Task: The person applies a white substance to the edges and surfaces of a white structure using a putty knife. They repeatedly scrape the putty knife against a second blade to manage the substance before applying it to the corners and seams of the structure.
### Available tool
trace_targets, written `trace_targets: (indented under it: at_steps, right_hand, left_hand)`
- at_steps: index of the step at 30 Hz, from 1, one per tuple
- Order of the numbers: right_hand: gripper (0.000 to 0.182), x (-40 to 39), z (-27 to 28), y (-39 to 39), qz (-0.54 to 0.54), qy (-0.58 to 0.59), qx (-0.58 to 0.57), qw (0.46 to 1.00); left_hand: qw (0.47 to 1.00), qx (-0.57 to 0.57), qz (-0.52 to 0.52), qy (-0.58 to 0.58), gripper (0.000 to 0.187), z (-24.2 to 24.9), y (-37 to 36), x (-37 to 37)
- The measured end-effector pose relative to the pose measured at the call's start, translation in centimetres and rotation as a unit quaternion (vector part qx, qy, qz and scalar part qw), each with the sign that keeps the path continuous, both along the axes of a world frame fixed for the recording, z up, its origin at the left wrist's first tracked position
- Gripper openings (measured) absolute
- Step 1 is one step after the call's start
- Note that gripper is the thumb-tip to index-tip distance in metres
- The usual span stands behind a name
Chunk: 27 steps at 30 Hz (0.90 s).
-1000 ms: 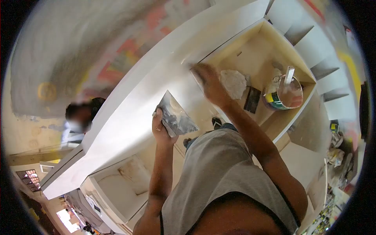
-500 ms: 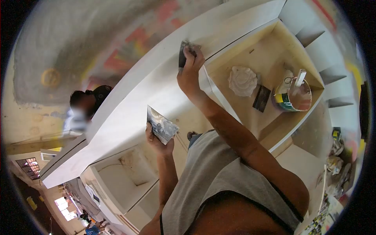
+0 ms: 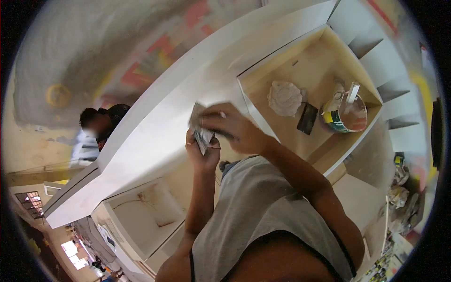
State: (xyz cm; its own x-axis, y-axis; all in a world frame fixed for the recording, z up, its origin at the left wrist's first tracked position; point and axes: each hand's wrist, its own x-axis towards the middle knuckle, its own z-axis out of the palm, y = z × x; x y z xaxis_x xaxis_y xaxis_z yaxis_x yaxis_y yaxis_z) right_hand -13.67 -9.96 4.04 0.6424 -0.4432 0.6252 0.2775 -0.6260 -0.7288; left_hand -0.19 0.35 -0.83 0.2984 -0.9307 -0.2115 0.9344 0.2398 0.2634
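Observation:
My left hand (image 3: 205,159) is closed around a flat metal putty plate (image 3: 202,137), held tilted, with greyish smears on its face. My right hand (image 3: 238,129) is up against the plate and blurred by motion. A dark putty scraper (image 3: 217,126) shows under its fingers, partly hidden and smeared. Both hands are in front of my chest, above the long white panel (image 3: 155,127), whose curved edge runs along the far side.
To the right, an open cabinet compartment (image 3: 312,152) holds a paint can (image 3: 332,123) with a stick in it, a whitish crumpled lump (image 3: 284,98) and a dark flat rectangle (image 3: 307,119). Another person (image 3: 112,117) is beyond the panel. White shelves (image 3: 371,61) line the far right.
My right hand has come back from the white panel, down and left, to the putty plate. My left hand has shifted slightly right, turning the plate more edge-on.

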Motion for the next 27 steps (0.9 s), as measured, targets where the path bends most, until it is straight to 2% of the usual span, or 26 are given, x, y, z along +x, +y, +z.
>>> trace_targets:
  at_steps: [1,3,4,5,6,7,9,12,14,15,17,18,19,20,23,24,26,27]
  right_hand:
    - [0.062,-0.2,0.0,0.7,0.041,-0.045,-0.008,0.998]
    - [0.065,-0.2,-1.6,0.6,-0.029,0.033,0.006,0.999]
    - [0.066,-0.9,-1.4,-0.9,-0.063,0.13,-0.101,0.984]
    - [0.067,-1.6,-1.1,-3.3,-0.097,0.223,-0.208,0.948]
    - [0.067,-1.8,-1.1,-5.3,-0.133,0.22,-0.271,0.928]
    - [0.066,-1.6,-0.8,-7.1,-0.174,0.226,-0.272,0.919]
    - [0.057,-1.2,3.4,-8.8,-0.292,0.202,-0.336,0.872]
    - [0.049,0.4,3.8,-10.7,-0.321,0.194,-0.394,0.839]
    - [0.043,0.9,2.3,-11.0,-0.279,0.289,-0.42,0.814]
    - [0.043,0.4,3.1,-10.5,-0.28,0.288,-0.423,0.813]
    - [0.04,-1.6,5.0,-7.9,-0.167,0.368,-0.333,0.852]
    - [0.04,-2.0,5.1,-6.7,-0.166,0.37,-0.332,0.852]
    - [0.039,-2.1,5.3,-5.8,-0.142,0.264,-0.243,0.923]
    - [0.039,-2.3,5.3,-4.7,-0.113,0.153,-0.145,0.971]
    - [0.056,-3.4,3.6,-1.1,0.078,-0.034,-0.062,0.994]
    - [0.056,-3.1,1.7,-0.8,0.068,-0.034,-0.059,0.995]
    - [0.065,-2.5,-2.9,-0.6,-0.035,-0.04,0.042,0.998]
    - [0.062,-3.5,-3.9,-2.0,-0.065,0.096,0.054,0.992]
  left_hand:
    - [0.995,0.068,0.056,-0.055,0.021,1.3,-0.5,-1.2]
    - [0.994,0.061,0.043,-0.076,0.025,0.6,0.2,-0.2]
    - [0.987,0.081,0.076,-0.112,0.028,2.6,0.4,-0.7]
    - [0.978,0.099,0.109,-0.148,0.031,4.5,0.5,-1.0]
    - [0.976,0.062,0.095,-0.185,0.037,4.3,1.3,-0.3]
    - [0.976,0.064,0.099,-0.184,0.037,4.4,1.8,0.0]
    - [0.976,0.051,0.09,-0.19,0.037,4.6,2.6,0.2]
    - [0.979,0.066,0.119,-0.152,0.034,4.1,1.7,-0.9]
    - [0.984,0.048,0.101,-0.14,0.033,3.6,1.6,-0.9]
    - [0.984,0.045,0.102,-0.14,0.033,3.3,1.9,-0.8]
    - [0.983,0.067,0.081,-0.151,0.033,2.7,1.9,-0.8]
    - [0.986,0.076,0.099,-0.107,0.03,2.6,1.6,-1.4]
    - [0.987,0.072,0.1,-0.106,0.03,2.3,1.3,-1.5]
    - [0.994,0.052,0.08,-0.061,0.028,1.9,1.0,-1.8]
    - [0.999,0.005,0.036,0.014,0.023,2.2,-0.3,-2.8]
    - [0.997,0.045,0.052,-0.022,0.025,2.7,-1.0,-3.5]
    - [0.986,0.118,0.077,-0.093,0.029,4.4,-2.0,-4.7]
    - [0.976,0.151,0.089,-0.128,0.033,5.2,-2.5,-4.6]
